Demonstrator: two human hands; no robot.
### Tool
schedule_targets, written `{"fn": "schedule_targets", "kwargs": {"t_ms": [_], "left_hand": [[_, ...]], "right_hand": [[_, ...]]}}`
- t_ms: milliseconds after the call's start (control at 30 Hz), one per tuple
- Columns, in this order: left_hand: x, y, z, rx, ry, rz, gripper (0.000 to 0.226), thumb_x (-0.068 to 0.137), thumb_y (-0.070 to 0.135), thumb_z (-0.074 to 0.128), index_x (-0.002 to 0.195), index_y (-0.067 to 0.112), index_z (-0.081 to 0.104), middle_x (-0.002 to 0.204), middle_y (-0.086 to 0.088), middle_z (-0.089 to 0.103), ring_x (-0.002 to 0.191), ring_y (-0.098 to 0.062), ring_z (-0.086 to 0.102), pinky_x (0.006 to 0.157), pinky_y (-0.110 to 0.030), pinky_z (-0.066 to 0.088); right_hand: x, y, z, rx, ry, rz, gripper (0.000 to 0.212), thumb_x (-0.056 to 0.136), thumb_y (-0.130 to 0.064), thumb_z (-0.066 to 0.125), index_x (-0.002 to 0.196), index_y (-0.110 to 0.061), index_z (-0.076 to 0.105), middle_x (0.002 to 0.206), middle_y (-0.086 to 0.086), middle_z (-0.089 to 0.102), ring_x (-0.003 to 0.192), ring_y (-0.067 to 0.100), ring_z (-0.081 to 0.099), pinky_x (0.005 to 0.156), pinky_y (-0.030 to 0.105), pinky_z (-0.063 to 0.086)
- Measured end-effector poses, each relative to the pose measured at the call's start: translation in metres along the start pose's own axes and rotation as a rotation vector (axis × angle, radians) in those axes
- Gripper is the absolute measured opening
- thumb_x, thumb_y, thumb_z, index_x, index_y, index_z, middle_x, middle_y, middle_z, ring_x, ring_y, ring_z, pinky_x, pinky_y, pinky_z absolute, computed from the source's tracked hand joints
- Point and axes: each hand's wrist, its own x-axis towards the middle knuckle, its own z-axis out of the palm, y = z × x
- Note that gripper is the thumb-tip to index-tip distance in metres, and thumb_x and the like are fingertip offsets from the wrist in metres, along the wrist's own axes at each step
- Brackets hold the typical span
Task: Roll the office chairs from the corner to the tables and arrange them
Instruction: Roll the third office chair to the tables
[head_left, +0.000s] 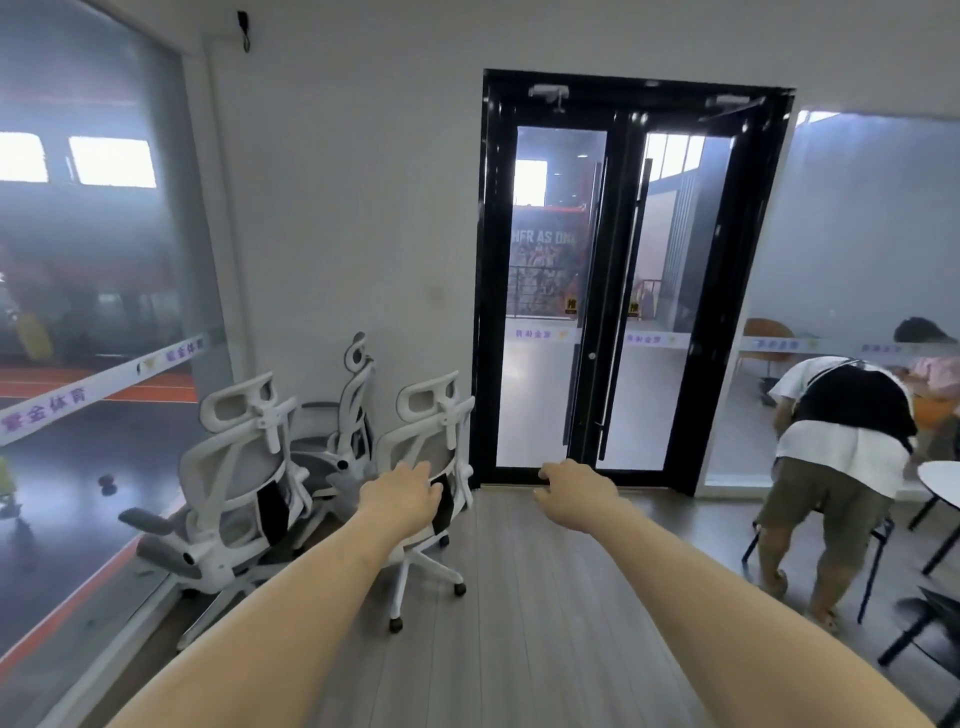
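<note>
White office chairs (244, 467), three, clustered in corner; left hand (402, 493) and right hand (571, 491) outstretched, fingers relaxed, empty.

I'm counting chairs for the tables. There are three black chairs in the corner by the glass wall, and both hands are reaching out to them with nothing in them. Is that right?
Not quite: the chairs are white, not black. The head view shows three white chairs in the corner by the glass wall. The left hand and right hand do reach out, holding nothing.
</note>
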Motion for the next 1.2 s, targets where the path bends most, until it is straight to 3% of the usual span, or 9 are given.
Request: {"fn": "schedule_targets", "kwargs": {"t_ms": [133, 333, 500, 667, 833, 1000, 1200], "left_hand": [[0.107, -0.001, 0.024, 0.012, 0.01, -0.042, 0.043, 0.107, 0.046, 0.029, 0.139, 0.021, 0.046, 0.138, -0.009, 0.05, 0.121, -0.033, 0.055, 0.083, -0.045, 0.042], [0.258, -0.004, 0.048, -0.012, -0.004, -0.114, 0.048, 0.107, 0.046, 0.03, 0.149, 0.026, 0.045, 0.149, -0.004, 0.048, 0.132, -0.03, 0.051, 0.099, -0.048, 0.046], [0.356, -0.017, 0.067, 0.017, -0.026, -0.135, 0.044, 0.109, 0.044, 0.032, 0.142, 0.021, 0.048, 0.142, -0.008, 0.051, 0.123, -0.031, 0.055, 0.089, -0.044, 0.047], [0.453, -0.044, 0.101, 0.004, -0.043, -0.189, 0.044, 0.108, 0.046, 0.033, 0.142, 0.022, 0.047, 0.141, -0.007, 0.05, 0.124, -0.031, 0.054, 0.081, -0.042, 0.04], [0.565, -0.079, 0.135, -0.032, -0.05, -0.243, 0.04, 0.106, 0.042, 0.034, 0.135, 0.02, 0.051, 0.135, -0.009, 0.055, 0.117, -0.031, 0.057, 0.078, -0.041, 0.044], [0.667, -0.109, 0.17, -0.09, -0.096, -0.278, 0.046, 0.105, 0.045, 0.036, 0.142, 0.021, 0.048, 0.144, -0.01, 0.051, 0.127, -0.033, 0.052, 0.096, -0.047, 0.047], [0.752, -0.123, 0.211, -0.126, -0.157, -0.321, 0.05, 0.106, 0.046, 0.034, 0.151, 0.026, 0.042, 0.149, -0.007, 0.047, 0.131, -0.033, 0.051, 0.099, -0.05, 0.048]], "right_hand": [[0.113, 0.026, 0.015, 0.035, -0.015, -0.04, 0.051, 0.105, -0.046, 0.04, 0.151, -0.025, 0.046, 0.145, 0.005, 0.05, 0.126, 0.029, 0.053, 0.096, 0.045, 0.05], [0.283, 0.046, 0.026, 0.12, -0.012, -0.103, 0.048, 0.105, -0.044, 0.042, 0.148, -0.025, 0.049, 0.144, 0.005, 0.052, 0.123, 0.029, 0.054, 0.084, 0.04, 0.046], [0.403, 0.046, 0.048, 0.132, -0.08, -0.156, 0.049, 0.104, -0.044, 0.041, 0.148, -0.024, 0.05, 0.143, 0.005, 0.052, 0.121, 0.028, 0.056, 0.093, 0.045, 0.053], [0.515, 0.045, 0.081, 0.122, -0.124, -0.207, 0.05, 0.103, -0.045, 0.041, 0.147, -0.024, 0.05, 0.145, 0.005, 0.051, 0.124, 0.028, 0.054, 0.092, 0.044, 0.052], [0.634, 0.044, 0.115, 0.121, -0.155, -0.239, 0.05, 0.103, -0.045, 0.042, 0.147, -0.023, 0.051, 0.144, 0.005, 0.052, 0.121, 0.027, 0.056, 0.093, 0.044, 0.053], [0.743, 0.033, 0.139, 0.097, -0.196, -0.256, 0.049, 0.102, -0.045, 0.039, 0.144, -0.024, 0.052, 0.141, 0.005, 0.053, 0.12, 0.028, 0.056, 0.092, 0.046, 0.054], [0.842, 0.024, 0.179, 0.081, -0.262, -0.275, 0.048, 0.103, -0.045, 0.037, 0.145, -0.024, 0.052, 0.141, 0.003, 0.053, 0.124, 0.028, 0.053, 0.094, 0.044, 0.052]]}}
